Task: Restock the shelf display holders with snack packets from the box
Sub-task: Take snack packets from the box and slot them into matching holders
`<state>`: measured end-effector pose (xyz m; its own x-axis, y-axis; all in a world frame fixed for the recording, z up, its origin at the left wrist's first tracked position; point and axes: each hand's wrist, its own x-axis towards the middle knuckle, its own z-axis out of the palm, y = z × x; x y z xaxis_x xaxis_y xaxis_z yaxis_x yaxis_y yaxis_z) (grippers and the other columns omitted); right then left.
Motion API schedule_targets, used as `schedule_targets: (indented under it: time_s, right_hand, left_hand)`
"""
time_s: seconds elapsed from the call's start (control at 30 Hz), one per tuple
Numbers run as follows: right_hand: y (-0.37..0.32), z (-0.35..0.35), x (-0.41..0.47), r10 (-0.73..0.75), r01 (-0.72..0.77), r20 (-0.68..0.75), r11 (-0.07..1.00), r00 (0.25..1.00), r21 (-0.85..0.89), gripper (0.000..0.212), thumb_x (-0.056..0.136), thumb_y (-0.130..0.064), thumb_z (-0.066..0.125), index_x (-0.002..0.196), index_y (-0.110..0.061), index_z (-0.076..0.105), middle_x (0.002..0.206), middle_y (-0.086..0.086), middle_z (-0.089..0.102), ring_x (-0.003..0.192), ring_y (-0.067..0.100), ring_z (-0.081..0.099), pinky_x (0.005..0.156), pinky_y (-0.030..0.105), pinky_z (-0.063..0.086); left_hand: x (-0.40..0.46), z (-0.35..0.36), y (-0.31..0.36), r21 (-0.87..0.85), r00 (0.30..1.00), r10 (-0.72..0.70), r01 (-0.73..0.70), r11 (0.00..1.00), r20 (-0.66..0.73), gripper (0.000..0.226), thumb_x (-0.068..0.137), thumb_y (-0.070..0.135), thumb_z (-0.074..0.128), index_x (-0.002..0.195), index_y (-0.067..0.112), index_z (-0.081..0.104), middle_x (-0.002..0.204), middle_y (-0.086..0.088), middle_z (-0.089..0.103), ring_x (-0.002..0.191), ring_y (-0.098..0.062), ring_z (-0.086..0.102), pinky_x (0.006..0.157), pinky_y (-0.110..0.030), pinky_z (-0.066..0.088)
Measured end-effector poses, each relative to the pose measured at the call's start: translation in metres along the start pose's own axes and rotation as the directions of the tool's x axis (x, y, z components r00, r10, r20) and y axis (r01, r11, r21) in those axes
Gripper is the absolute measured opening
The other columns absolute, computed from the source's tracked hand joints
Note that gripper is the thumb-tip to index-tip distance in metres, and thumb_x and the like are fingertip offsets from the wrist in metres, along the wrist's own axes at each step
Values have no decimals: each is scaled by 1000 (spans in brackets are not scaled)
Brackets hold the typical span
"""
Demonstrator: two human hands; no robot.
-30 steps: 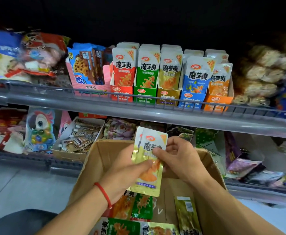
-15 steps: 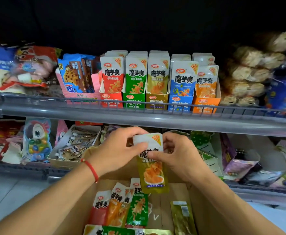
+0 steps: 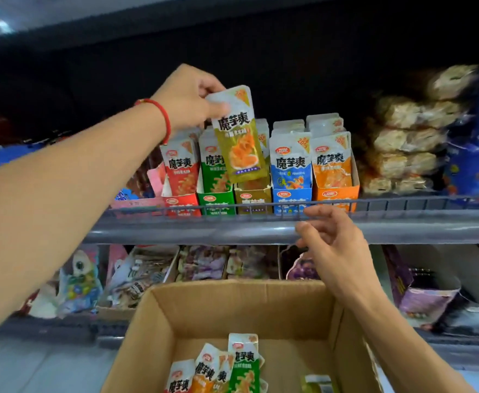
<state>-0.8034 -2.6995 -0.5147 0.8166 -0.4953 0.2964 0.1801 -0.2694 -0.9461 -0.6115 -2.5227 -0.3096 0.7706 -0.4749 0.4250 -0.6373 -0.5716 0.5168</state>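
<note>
1. Left hand [image 3: 188, 102], red cord at the wrist, pinches the top edge of an olive-gold packet [image 3: 241, 137]; the packet hangs tilted just above the olive holder [image 3: 252, 198].
2. Olive holder: middle of five in a row on the upper shelf rail [image 3: 402, 205], red and green to its left, blue and orange to its right.
3. Right hand [image 3: 331, 242] below the olive holder, fingers loosely spread, holding nothing; it seems to brush the rail, blurred.
4. Cardboard box [image 3: 232, 302] well below the holder; more packets [image 3: 221, 370] inside.

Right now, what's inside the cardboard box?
The cardboard box holds loose snack packets in red, orange and green, lying against its bare floor. The frame's lower edge cuts off whatever lies nearer.
</note>
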Motion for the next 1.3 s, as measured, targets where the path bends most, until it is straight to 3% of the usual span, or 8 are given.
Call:
schedule_targets:
  time_s: [0.27, 0.5, 0.6, 0.87, 1.07, 1.13, 1.2, 1.3]
  right_hand:
    - [-4, -11, 1, 31, -31, 12, 999, 999, -15, 17, 96, -22, 66, 111, -28, 62, 96, -4, 72, 83, 19, 73, 59, 44, 63]
    - [-6, -16, -1, 23, -21, 35, 997, 999, -77, 15, 97, -21, 64, 109, -30, 62, 92, -7, 72, 75, 12, 72, 75, 43, 62]
    - [-6, -17, -4, 38, -27, 101, 994, 994, -108, 14, 98, -19, 63, 108, -28, 63, 90, -6, 72, 70, 6, 72, 76, 41, 62]
    - [0, -9, -14, 54, 40, 331, 961, 942, -273, 8, 97, -19, 67, 103, -25, 68, 84, -3, 72, 73, 10, 71, 65, 22, 57]
    - [19, 29, -37, 201, 237, 629, 806, 751, -542, 6, 96, -28, 63, 101, -25, 66, 90, -10, 68, 82, 5, 65, 79, 26, 56]
    - [35, 48, -48, 277, 335, 693, 719, 666, -609, 16, 95, -35, 62, 106, -24, 66, 98, -7, 70, 93, 13, 65, 89, 35, 55]
    - [50, 67, -60, 391, 352, 699, 656, 598, -668, 26, 95, -42, 63, 116, -28, 63, 109, -5, 69, 105, 18, 63, 95, 35, 52]
    - [70, 92, -81, 527, 373, 669, 564, 524, -736, 40, 95, -46, 62, 131, -30, 55, 128, 4, 62, 119, 26, 58, 98, 36, 47]
  left_hand:
    - [21, 40, -7, 108, 999, -46, 45, 993, 0, 15, 85, 19, 79, 92, 31, 74, 93, 2, 77, 86, -11, 71, 81, -31, 58]
    - [12, 73, -28, 254, 999, -38, 38, 966, -3, 17, 83, 27, 80, 100, 29, 75, 97, 7, 74, 105, -20, 64, 102, -32, 45]
    - [8, 85, -39, 261, 996, -28, 49, 964, -83, 18, 85, 32, 78, 102, 32, 72, 107, 4, 72, 112, -27, 60, 98, -29, 31]
    - [-81, 83, -39, 155, 971, 77, -42, 987, -227, 43, 89, 10, 69, 129, 23, 61, 124, 2, 63, 93, -13, 66, 94, -37, 55]
    - [-222, 111, -69, 10, 996, -82, 82, 997, 42, 36, 91, 0, 63, 117, 24, 68, 112, 11, 67, 87, 1, 64, 78, -10, 52]
    - [-259, 124, -85, 151, 911, -213, 170, 974, 352, 38, 95, 13, 64, 129, 30, 61, 129, 13, 57, 101, 1, 61, 96, -18, 51]
    - [-280, 134, -99, 336, 678, -359, 173, 926, 641, 48, 96, 26, 64, 142, 30, 51, 145, 0, 50, 126, -15, 53, 108, -33, 46]
    - [-285, 138, -103, 427, 442, -426, 103, 898, 789, 53, 96, 34, 65, 145, 25, 49, 146, -11, 51, 135, -30, 47, 106, -34, 45]
